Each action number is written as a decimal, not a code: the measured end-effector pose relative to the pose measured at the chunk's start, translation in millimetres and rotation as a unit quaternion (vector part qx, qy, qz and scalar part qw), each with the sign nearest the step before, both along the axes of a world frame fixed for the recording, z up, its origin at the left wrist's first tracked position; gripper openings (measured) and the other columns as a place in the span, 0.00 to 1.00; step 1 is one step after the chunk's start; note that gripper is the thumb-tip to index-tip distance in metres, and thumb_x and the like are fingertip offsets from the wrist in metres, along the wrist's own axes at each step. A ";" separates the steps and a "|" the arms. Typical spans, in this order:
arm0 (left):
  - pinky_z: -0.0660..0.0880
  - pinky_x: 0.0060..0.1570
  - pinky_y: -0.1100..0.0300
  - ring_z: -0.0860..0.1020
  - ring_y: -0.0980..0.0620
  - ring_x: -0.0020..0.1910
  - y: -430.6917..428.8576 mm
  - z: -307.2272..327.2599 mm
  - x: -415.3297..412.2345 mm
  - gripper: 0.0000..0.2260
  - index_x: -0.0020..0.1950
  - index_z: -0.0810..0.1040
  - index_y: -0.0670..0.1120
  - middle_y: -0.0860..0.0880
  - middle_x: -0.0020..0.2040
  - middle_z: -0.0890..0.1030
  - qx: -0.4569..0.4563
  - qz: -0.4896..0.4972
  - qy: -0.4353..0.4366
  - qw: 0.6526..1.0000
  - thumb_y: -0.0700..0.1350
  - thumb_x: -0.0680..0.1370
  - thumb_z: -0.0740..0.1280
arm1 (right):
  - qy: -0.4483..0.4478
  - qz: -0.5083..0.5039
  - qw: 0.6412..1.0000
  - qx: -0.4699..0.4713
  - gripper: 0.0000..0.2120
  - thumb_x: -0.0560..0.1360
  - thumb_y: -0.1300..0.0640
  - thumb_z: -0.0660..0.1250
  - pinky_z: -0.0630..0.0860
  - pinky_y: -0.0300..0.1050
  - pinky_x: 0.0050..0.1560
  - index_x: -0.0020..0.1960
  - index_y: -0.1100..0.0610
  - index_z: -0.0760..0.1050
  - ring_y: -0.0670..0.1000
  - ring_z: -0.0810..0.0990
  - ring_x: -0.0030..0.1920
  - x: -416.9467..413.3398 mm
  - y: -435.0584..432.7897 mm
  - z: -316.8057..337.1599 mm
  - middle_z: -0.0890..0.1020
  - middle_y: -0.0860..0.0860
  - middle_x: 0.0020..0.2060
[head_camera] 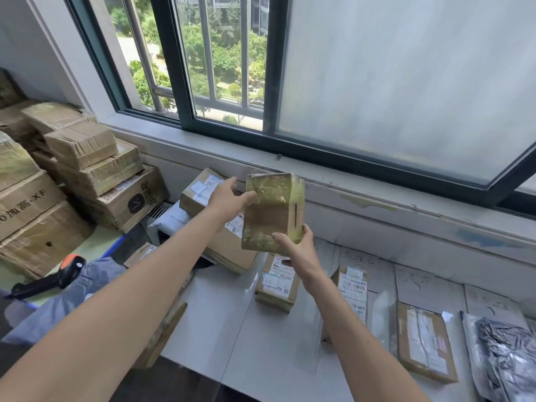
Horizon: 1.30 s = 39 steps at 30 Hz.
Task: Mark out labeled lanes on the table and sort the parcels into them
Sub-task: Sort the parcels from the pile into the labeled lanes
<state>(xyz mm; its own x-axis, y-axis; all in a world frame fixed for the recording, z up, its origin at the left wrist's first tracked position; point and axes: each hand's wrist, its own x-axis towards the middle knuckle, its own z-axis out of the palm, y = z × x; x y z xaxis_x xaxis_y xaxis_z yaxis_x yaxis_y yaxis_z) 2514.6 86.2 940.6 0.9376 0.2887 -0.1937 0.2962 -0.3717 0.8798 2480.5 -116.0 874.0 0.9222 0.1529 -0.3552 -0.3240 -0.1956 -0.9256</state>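
I hold a small cardboard parcel (274, 211) wrapped in yellowish tape up in the air above the white table (220, 329). My right hand (295, 246) grips its lower edge from below. My left hand (232, 195) touches its upper left corner with thumb and fingers. Paper lane sheets with handwritten labels (358, 261) lie along the table's far side. Labeled parcels lie in the lanes: a box (278, 284), a flat package (352, 288), a brown box (425, 348) and a grey bag (504, 355).
Unsorted boxes (203, 190) and a bigger carton (229, 245) sit left of the lanes. A stack of cartons (87, 169) fills the left side. A barcode scanner (68, 269) lies near grey bags (75, 297). The window sill (377, 198) runs behind.
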 end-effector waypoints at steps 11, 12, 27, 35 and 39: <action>0.76 0.60 0.44 0.79 0.45 0.59 -0.9 -11.6 -7.0 0.26 0.63 0.78 0.57 0.49 0.57 0.83 -0.265 -0.133 0.077 0.952 0.67 0.69 0.71 | 0.068 0.075 0.973 0.206 0.26 0.76 0.41 0.65 0.78 0.56 0.60 0.69 0.53 0.71 0.59 0.82 0.59 -2.3 -19.9 -7.7 0.81 0.57 0.62; 0.76 0.60 0.44 0.80 0.45 0.59 -0.4 -12.2 -6.7 0.26 0.63 0.78 0.56 0.48 0.58 0.83 -0.273 -0.129 0.071 0.951 0.66 0.70 0.71 | 0.070 0.066 0.975 0.202 0.24 0.77 0.41 0.63 0.77 0.58 0.61 0.68 0.54 0.72 0.59 0.82 0.59 -2.0 -21.8 -8.6 0.81 0.58 0.60; 0.81 0.37 0.52 0.85 0.53 0.46 -14.7 -28.1 -10.1 0.13 0.56 0.81 0.53 0.51 0.49 0.86 -0.282 -0.070 0.035 0.956 0.38 0.75 0.72 | -0.014 -0.053 0.997 0.054 0.25 0.82 0.44 0.58 0.78 0.46 0.55 0.77 0.47 0.62 0.47 0.77 0.60 8.0 -24.0 1.8 0.75 0.47 0.66; 0.82 0.39 0.52 0.85 0.54 0.48 -22.9 -27.8 -8.3 0.15 0.58 0.82 0.54 0.52 0.50 0.85 -0.252 -0.093 0.036 0.963 0.39 0.75 0.73 | -0.007 -0.015 0.994 0.107 0.24 0.80 0.35 0.54 0.79 0.36 0.36 0.68 0.46 0.72 0.45 0.85 0.47 -0.1 -26.3 8.1 0.84 0.48 0.56; 0.82 0.39 0.53 0.85 0.53 0.49 -28.9 -29.3 -7.9 0.16 0.60 0.81 0.54 0.52 0.51 0.85 -0.245 -0.099 0.035 0.964 0.40 0.75 0.73 | -0.015 -0.033 0.991 0.129 0.25 0.79 0.37 0.59 0.80 0.38 0.37 0.72 0.48 0.68 0.45 0.85 0.48 -0.5 -31.2 1.7 0.82 0.49 0.58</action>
